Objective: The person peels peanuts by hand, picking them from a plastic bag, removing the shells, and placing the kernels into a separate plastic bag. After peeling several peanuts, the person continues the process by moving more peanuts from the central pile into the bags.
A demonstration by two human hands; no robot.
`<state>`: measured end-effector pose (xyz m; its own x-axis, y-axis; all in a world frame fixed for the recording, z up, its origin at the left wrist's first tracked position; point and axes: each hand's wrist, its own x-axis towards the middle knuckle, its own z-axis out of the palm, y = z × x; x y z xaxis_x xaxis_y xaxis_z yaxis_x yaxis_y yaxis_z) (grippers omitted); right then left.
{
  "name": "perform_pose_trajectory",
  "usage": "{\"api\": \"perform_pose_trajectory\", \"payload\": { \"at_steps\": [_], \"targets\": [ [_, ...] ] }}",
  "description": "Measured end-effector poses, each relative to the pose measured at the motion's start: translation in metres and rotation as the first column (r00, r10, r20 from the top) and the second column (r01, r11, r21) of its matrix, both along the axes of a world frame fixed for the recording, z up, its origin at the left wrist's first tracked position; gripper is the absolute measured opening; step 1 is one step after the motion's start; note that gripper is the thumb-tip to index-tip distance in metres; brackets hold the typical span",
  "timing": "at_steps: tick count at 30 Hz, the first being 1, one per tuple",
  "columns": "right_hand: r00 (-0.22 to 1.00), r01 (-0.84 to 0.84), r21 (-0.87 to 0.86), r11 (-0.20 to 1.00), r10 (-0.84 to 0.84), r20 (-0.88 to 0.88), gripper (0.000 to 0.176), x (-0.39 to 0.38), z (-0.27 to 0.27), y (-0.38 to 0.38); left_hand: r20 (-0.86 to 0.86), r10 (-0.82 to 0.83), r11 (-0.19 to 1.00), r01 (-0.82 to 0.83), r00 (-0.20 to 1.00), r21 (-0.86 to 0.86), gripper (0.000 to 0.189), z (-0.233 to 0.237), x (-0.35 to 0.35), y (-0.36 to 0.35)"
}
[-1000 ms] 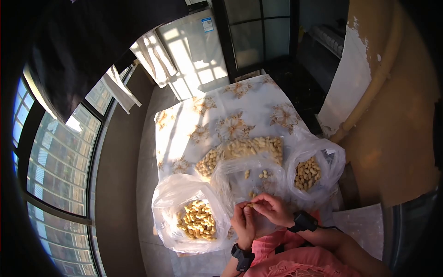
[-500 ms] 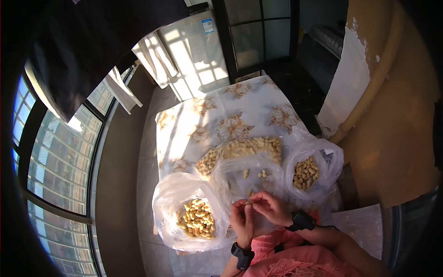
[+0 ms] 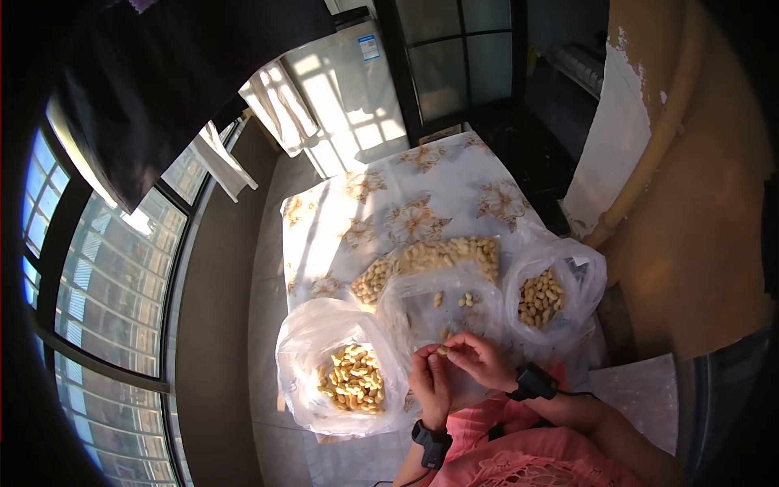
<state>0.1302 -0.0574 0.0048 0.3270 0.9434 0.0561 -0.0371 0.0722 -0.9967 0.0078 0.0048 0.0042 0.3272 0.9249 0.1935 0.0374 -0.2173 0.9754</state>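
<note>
My left hand (image 3: pixel 430 383) and my right hand (image 3: pixel 482 363) meet at the near side of the table. Their fingertips pinch one small peanut (image 3: pixel 442 351) between them, partly covered by the fingers. Beneath and beyond them lies an opened clear plastic bag (image 3: pixel 396 302) with a few loose peanuts (image 3: pixel 466 300) and small bits in it. On the left, a wide-mouthed plastic bag (image 3: pixel 299 345) holds a sunlit heap of peanuts (image 3: pixel 355 380). Another open bag (image 3: pixel 580 284) on the right has a smaller heap of peanuts (image 3: pixel 541 300).
Behind the middle bag, a long clear bag full of peanuts (image 3: pixel 442 256) lies across the flowered tablecloth (image 3: pixel 414 219). A barred window (image 3: pixel 118 284) runs along the left. A pale fridge (image 3: pixel 349 97) stands past the far end, and a pipe (image 3: pixel 649 170) runs down the right wall.
The whole view has shifted slightly. Both hands stay together at the same spot, and the peanut between the fingertips shows a little more than before.
</note>
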Motion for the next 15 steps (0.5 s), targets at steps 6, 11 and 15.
{"api": "perform_pose_trajectory", "payload": {
  "at_steps": [6, 11, 15],
  "targets": [
    [0.999, 0.028, 0.028, 0.999, -0.028, 0.021, 0.021, -0.0008, -0.0010, 0.0010, 0.046, -0.033, 0.997, 0.036, 0.998, -0.071, 0.014, -0.0033, 0.0002, -0.0011],
    [0.999, 0.043, 0.068, 0.997, -0.044, 0.023, 0.020, -0.0013, 0.0017, 0.0012, 0.061, -0.042, 0.997, 0.046, 0.997, -0.061, 0.014, -0.0036, 0.0006, -0.0005],
    [0.997, 0.042, 0.065, 0.997, -0.045, 0.056, 0.020, -0.0009, 0.0044, 0.0010, 0.056, -0.052, 0.997, 0.055, 0.997, -0.060, 0.013, -0.0050, 0.0002, -0.0003]
  ]
}}
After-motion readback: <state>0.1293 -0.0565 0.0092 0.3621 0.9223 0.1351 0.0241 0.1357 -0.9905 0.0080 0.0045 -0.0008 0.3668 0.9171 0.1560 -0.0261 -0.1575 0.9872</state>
